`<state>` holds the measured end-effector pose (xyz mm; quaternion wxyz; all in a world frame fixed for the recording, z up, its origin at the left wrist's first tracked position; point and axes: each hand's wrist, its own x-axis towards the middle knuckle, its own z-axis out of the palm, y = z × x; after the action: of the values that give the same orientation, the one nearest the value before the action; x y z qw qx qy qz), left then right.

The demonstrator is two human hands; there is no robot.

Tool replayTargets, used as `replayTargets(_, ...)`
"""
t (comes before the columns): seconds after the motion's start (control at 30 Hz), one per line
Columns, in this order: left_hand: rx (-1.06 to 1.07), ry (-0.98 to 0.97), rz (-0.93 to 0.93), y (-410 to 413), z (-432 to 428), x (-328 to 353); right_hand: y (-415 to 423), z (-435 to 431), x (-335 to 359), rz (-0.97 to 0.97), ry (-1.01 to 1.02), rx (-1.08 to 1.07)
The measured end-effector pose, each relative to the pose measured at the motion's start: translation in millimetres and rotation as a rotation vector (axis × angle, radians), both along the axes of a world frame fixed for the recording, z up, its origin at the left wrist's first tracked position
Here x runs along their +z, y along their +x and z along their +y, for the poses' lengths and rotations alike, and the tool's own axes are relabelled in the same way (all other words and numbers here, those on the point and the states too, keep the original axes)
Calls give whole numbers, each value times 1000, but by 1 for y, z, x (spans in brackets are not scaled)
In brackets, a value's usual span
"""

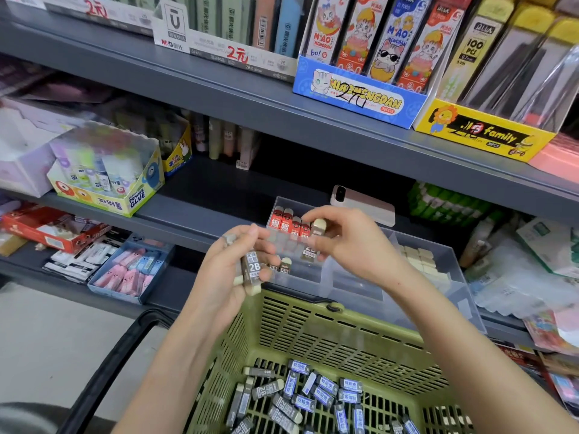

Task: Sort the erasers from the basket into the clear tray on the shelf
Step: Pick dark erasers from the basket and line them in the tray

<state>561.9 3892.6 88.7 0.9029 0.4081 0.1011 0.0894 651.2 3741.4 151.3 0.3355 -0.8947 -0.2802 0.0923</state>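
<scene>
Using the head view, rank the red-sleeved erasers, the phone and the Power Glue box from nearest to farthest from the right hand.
1. Red-sleeved erasers: in the clear tray, right by the right hand.
2. Phone: on the shelf just behind the tray.
3. Power Glue box: far left on the shelf.

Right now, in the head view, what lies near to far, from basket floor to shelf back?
In order: loose erasers, green basket far wall, clear tray, red-sleeved erasers at its back, phone. Left hand and right hand overlap the tray, so omitted.
</scene>
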Motion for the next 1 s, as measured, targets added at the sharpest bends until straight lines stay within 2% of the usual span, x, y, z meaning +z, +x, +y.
replayTargets(0.13, 96, -96, 46, 1, 9, -3, 7, -1, -14, 93, -227, 20)
replayTargets(0.23, 109, -126, 42, 1, 12, -5, 4, 4, -24, 187, -245, 4)
replayTargets(0.37, 84, -128, 11, 1, 11, -6, 3, 18, -35, 119, -376, -73)
replayTargets(0.53, 55, -134, -17, 0, 11, -6, 6, 29, -39, 91, -431, -140)
replayTargets(0.67, 32, -120, -27, 0, 12, -7, 9, 30, -40, 20, -571, -69)
replayTargets(0.83, 26, -104, -43, 0, 12, -9, 9, 27, -48, -152, -644, 65)
replayTargets(0.9, 32, -108, -38, 0, 11, -8, 11, 27, -49, -138, -683, 104)
replayTargets(1.0, 36, -121, -27, 1, 10, -7, 15, 26, -40, -7, -667, 158)
